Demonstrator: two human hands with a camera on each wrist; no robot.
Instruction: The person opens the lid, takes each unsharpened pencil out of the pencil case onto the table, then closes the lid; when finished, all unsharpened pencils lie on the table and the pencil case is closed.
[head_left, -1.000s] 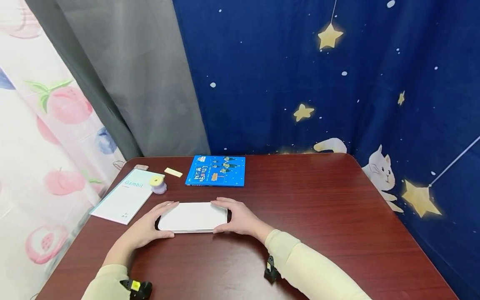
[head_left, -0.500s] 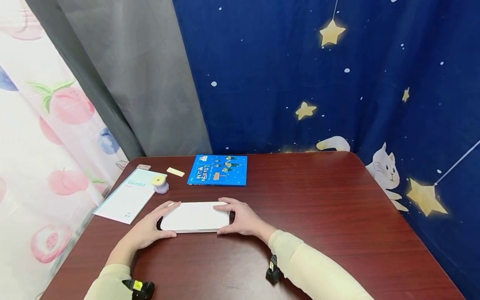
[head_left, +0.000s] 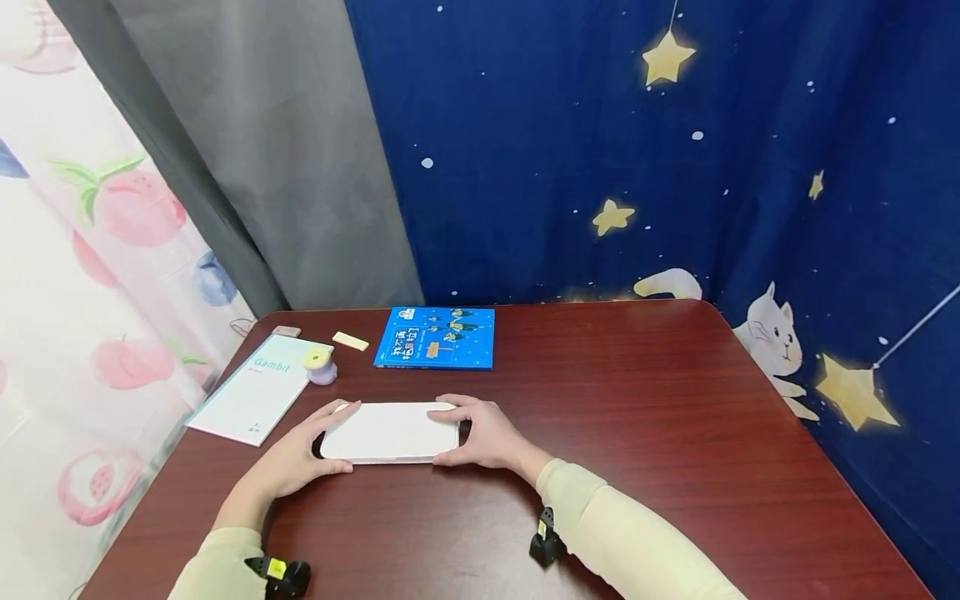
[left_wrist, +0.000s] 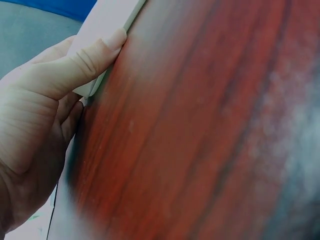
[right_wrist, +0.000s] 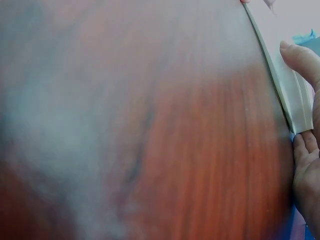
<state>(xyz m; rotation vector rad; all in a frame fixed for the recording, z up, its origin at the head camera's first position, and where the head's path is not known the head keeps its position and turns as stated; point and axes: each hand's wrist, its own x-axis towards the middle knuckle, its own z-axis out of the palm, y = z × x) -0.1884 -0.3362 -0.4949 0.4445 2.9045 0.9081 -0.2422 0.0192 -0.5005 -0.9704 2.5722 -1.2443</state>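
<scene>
A flat white box (head_left: 386, 433) with rounded corners lies level, low at the tabletop, between my two hands in the head view. My left hand (head_left: 292, 458) grips its left end, thumb along the near edge and fingers at the far edge. At the opposite end my right hand (head_left: 487, 437) holds it the same way, with one finger lying over the top face. In the left wrist view, the thumb (left_wrist: 95, 60) presses the edge of the box (left_wrist: 102, 25). The right wrist view catches the box's end (right_wrist: 295, 100) between thumb and fingers. Whether it touches the table cannot be told.
Behind the box lies a blue picture book (head_left: 435, 337). To the left are a white "Gambit" booklet (head_left: 258, 387), a yellow-and-lilac spool-shaped item (head_left: 320, 367), a small cream strip (head_left: 350, 341) and a small pinkish block (head_left: 287, 331). Curtains (head_left: 525, 167) stand behind the brown table (head_left: 637, 417).
Two fingers of my right hand have spread apart, one now lying over the box's top. Otherwise hands and box keep their places; the head view has shifted slightly.
</scene>
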